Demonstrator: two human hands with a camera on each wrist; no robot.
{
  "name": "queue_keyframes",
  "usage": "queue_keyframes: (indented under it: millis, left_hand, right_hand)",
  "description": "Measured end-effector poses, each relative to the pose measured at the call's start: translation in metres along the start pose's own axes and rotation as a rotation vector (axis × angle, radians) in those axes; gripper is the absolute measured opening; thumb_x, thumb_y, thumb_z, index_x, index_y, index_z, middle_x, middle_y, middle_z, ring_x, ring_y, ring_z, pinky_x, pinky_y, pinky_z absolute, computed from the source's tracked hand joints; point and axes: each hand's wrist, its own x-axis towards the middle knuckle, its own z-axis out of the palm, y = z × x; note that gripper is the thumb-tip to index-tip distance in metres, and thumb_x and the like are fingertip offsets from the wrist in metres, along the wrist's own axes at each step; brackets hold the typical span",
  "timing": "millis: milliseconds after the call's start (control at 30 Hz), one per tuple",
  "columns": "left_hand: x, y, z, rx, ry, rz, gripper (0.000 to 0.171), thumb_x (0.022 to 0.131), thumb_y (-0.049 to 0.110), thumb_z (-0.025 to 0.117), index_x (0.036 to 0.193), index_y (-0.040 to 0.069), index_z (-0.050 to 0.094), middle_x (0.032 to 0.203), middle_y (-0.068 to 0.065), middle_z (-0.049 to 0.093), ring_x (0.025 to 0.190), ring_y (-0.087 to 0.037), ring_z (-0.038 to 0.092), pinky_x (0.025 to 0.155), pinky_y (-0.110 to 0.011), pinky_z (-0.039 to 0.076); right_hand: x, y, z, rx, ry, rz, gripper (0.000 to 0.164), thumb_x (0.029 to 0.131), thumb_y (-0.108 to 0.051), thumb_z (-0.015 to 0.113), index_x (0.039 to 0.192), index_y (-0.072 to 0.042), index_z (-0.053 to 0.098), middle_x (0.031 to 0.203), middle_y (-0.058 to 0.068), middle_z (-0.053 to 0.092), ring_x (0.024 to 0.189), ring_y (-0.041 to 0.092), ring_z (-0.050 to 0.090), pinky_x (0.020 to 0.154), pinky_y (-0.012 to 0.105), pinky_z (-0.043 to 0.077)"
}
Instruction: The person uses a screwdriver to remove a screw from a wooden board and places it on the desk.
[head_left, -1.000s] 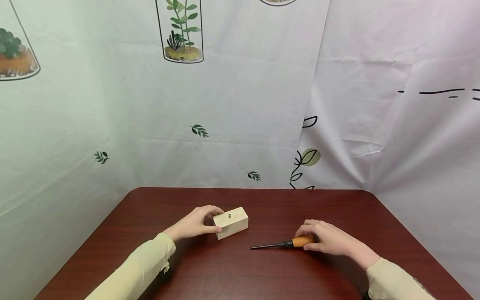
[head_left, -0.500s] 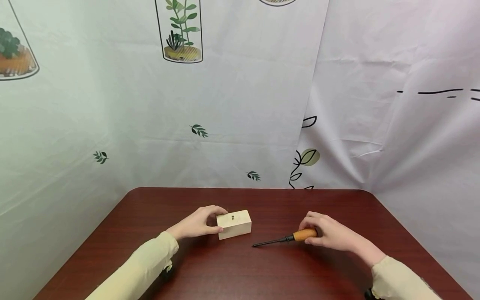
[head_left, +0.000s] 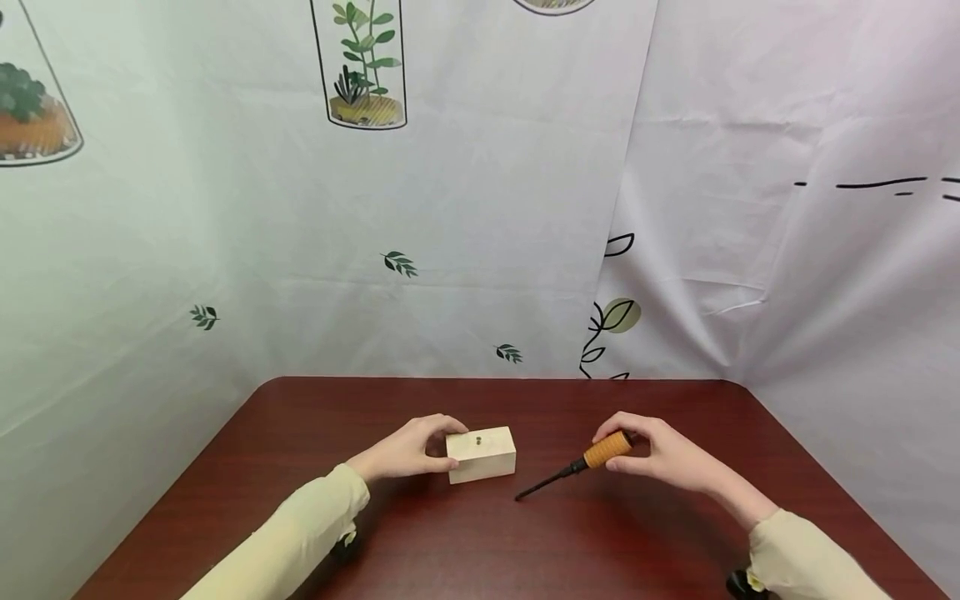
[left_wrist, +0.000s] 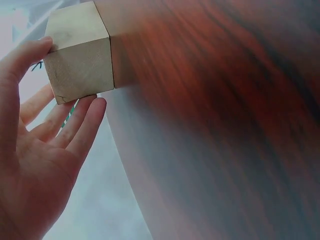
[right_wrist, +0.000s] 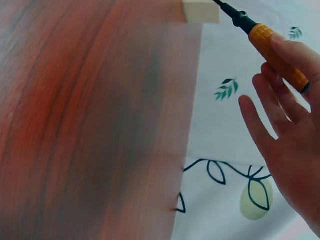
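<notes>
A pale wooden block (head_left: 483, 464) with two small dark marks on its top lies on the table. My left hand (head_left: 408, 450) grips its left end, thumb on the near side and fingers on the far side; the left wrist view shows the block's end face (left_wrist: 82, 72) between them. To the right, my right hand (head_left: 663, 454) holds a screwdriver (head_left: 606, 450) by its orange handle, between thumb and fingers. The dark shaft slants down and left, its tip near the block's right side but apart from it. In the right wrist view the handle (right_wrist: 272, 50) is pinched while other fingers stretch away.
Under both hands is a dark reddish-brown wooden table (head_left: 450, 550) with rounded far corners. Behind it hangs a white cloth backdrop (head_left: 480, 208) printed with leaves and plants in jars. Cream sleeves (head_left: 300, 517) cover both forearms.
The block has slid a little to the right with my left hand and turned slightly. My right hand has raised the screwdriver's handle, so its shaft now slopes more steeply down to the left.
</notes>
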Motion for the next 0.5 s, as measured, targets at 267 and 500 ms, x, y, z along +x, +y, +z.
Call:
queue_keyframes:
  millis: [267,500]
  left_hand:
    - [0.004,0.003,0.007,-0.011,-0.016,0.026,0.042,0.089,0.027,0.073,0.126,0.012,0.060,0.119,-0.005,0.064,0.098,-0.012,0.063,0.078,-0.022,0.056]
    - [0.006,0.008,0.012,-0.035,-0.017,0.044,0.042,0.089,0.025,0.073,0.126,0.011,0.060,0.117,-0.006,0.063,0.100,-0.014,0.064,0.078,-0.024,0.057]
  right_hand:
    - [0.007,-0.013,-0.001,0.062,0.026,0.020,0.028,0.089,-0.017,0.074,0.115,-0.022,0.063,0.100,-0.004,0.071,0.088,0.010,0.069,0.077,0.026,0.055]
    - [0.012,-0.019,-0.002,0.049,0.069,-0.019,0.030,0.091,-0.013,0.071,0.118,-0.021,0.063,0.100,-0.003,0.071,0.088,0.010,0.068,0.078,0.023,0.052]
